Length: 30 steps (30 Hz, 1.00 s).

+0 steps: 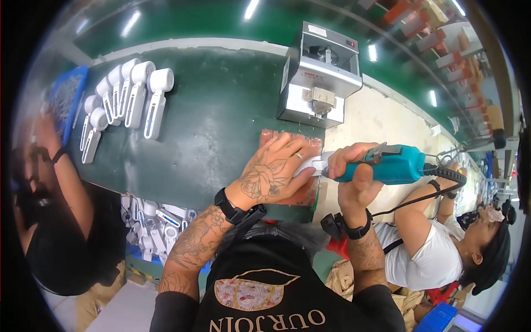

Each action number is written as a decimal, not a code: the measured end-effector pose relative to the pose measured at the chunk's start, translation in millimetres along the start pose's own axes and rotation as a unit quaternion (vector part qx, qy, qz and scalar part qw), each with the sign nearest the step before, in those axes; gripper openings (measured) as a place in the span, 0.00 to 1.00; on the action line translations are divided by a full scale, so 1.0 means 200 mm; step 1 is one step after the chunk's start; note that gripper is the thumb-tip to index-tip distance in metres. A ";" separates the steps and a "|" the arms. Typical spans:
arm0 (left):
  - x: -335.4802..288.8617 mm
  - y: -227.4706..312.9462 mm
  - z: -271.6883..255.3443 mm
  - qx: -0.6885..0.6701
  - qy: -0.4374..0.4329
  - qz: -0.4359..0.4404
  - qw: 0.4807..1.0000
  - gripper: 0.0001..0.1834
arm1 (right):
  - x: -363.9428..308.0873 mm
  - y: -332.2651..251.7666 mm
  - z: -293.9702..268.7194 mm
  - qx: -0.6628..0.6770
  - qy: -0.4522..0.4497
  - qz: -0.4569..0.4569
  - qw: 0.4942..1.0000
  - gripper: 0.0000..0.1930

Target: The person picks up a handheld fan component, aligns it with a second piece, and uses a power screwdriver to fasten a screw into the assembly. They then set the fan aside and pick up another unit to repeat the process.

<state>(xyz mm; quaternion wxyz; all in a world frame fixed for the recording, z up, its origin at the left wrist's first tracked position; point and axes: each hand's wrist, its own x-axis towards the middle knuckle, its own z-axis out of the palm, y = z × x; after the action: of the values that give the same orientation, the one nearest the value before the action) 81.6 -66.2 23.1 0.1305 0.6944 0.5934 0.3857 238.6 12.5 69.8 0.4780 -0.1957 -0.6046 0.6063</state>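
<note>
My left hand [276, 171] is closed over a white plastic piece [316, 165], holding it down on a reddish mat [266, 136]; most of the piece is hidden under the palm. In my right hand [358, 176] is a teal electric screwdriver [401, 165], lying nearly level with its tip against the right end of that piece. A black coiled cord [454, 176] runs from the tool's back end. Farther left on the green table lie several white handheld devices [156, 105] with round heads and slotted handles.
A grey-and-black screw feeder machine [321, 74] stands behind my hands. At the left edge is a blue bin [74, 102]. Below the table's front edge, more white devices [157, 227] fill a container. One person [72, 221] sits at my left, another [431, 246] at my right.
</note>
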 end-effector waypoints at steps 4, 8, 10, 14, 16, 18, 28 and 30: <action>0.01 -0.01 0.00 0.025 -0.013 0.011 1.000 0.21 | 0.01 0.01 0.01 0.016 0.001 0.007 1.000 0.26; 0.02 -0.01 0.00 0.014 -0.014 0.006 1.000 0.21 | 0.01 0.02 0.00 0.027 -0.012 -0.005 1.000 0.25; 0.02 0.00 0.00 0.021 -0.026 0.008 0.999 0.21 | 0.00 0.02 0.00 0.029 -0.010 -0.002 1.000 0.25; 0.01 0.00 -0.01 0.039 -0.018 0.070 0.997 0.22 | -0.01 0.00 -0.02 0.058 0.024 0.046 0.997 0.26; -0.01 0.06 0.01 0.117 -0.029 0.072 0.990 0.23 | -0.01 -0.02 -0.07 0.035 0.036 0.004 0.999 0.28; -0.06 0.14 0.02 0.194 -0.059 0.097 0.975 0.24 | 0.03 -0.11 -0.11 0.042 0.072 -0.108 0.991 0.27; -0.18 0.21 -0.16 -0.315 0.077 -0.277 0.904 0.17 | 0.43 0.05 -0.40 -0.129 0.278 -0.175 0.936 0.18; -0.24 0.15 -0.25 -0.477 0.138 -0.335 0.801 0.19 | 0.43 0.14 -0.38 -0.119 0.256 -0.161 0.946 0.18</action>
<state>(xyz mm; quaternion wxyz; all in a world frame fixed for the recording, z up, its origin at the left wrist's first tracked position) 67.7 -132.7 57.3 0.4833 0.2418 0.5414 0.6441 251.5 130.3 58.7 0.6808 -0.2999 -0.5535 0.3744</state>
